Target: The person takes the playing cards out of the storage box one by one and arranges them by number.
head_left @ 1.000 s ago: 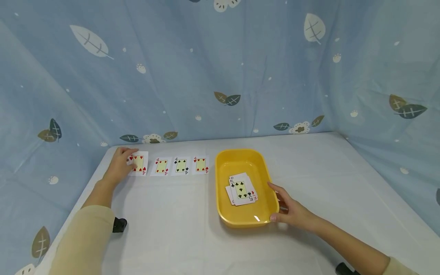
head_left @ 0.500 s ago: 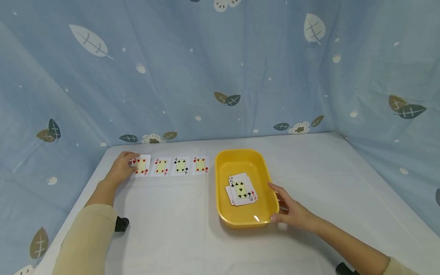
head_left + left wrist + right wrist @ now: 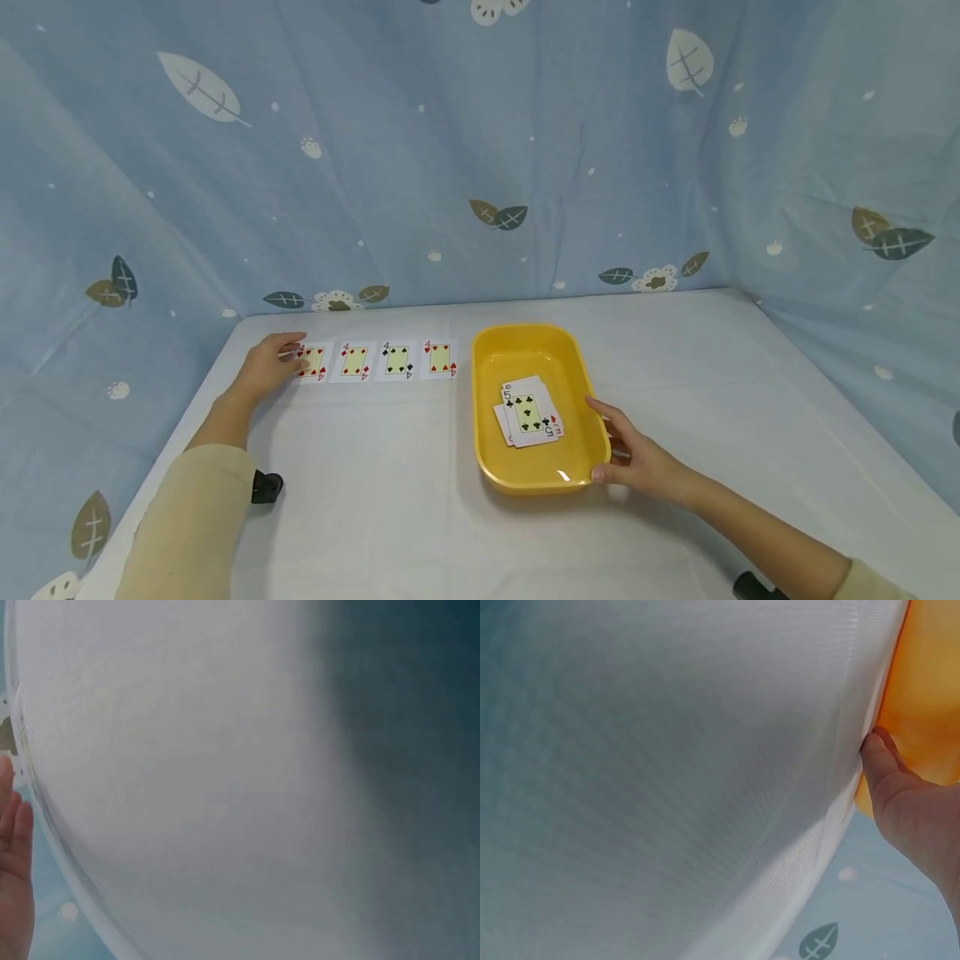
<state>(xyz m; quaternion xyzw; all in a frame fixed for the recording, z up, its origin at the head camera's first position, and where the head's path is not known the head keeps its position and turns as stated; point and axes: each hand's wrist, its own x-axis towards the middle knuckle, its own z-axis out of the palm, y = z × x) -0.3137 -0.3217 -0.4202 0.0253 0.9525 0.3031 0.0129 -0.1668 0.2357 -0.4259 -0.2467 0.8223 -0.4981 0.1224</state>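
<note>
I'm watching the left hand (image 3: pixel 268 365) sitting at the left edge of the end card (image 3: pixel 313 362) (hearts, rank hard to read), thumb and fingers curving around that side; I can't tell whether they're pinching or just touching. That card is lying on the table (image 3: pixel 360 467), leftmost in the row, just beside the four of diamonds (image 3: pixel 355 362), then a black four (image 3: pixel 397 360) and the four of hearts (image 3: pixel 439 358). Right hand (image 3: pixel 637 462) is gripping the yellow tub (image 3: pixel 525 473) at its near right corner; a loose card pile (image 3: pixel 529 410) is lying inside. Risks I'm flagging: a fingertip catching the end card could skew it or ride it over the diamonds; a tug on the tub could slide the pile, or push the rim into the four of hearts nearby. I'm not seeing the left fingertips' undersides: the left wrist view is catching only a sliver of hand, no cards. Right wrist view is cutting off the hand too. Lower pile cards are mostly hiding under the top one.
</note>
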